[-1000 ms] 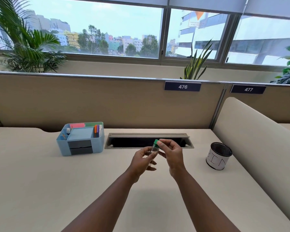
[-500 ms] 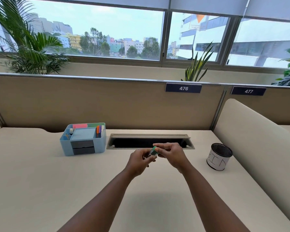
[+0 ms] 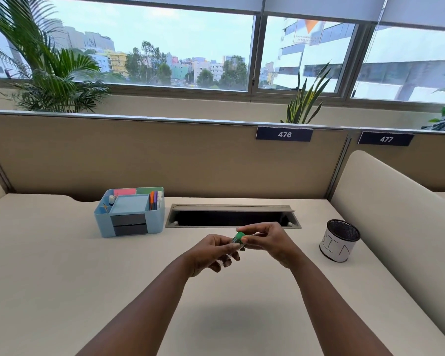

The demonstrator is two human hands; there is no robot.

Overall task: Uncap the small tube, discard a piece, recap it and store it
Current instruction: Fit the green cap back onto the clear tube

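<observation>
A small clear tube (image 3: 233, 249) with a green cap (image 3: 239, 237) is held above the middle of the desk. My left hand (image 3: 211, 251) grips the tube's clear body from the left. My right hand (image 3: 266, 240) pinches the green cap between thumb and fingers. The cap sits on the tube's upper end. The tube tilts up toward the right, and my fingers hide most of its body and whatever is inside.
A blue desk organizer (image 3: 130, 211) with pens and notes stands at the back left. A black mesh cup (image 3: 339, 240) wrapped in white paper marked "BIN" stands to the right. An open cable slot (image 3: 231, 217) lies behind my hands. A beige partition borders the right side.
The tube went from upright to tilted. Both hands dropped a little toward the desk and stayed on the tube and cap.
</observation>
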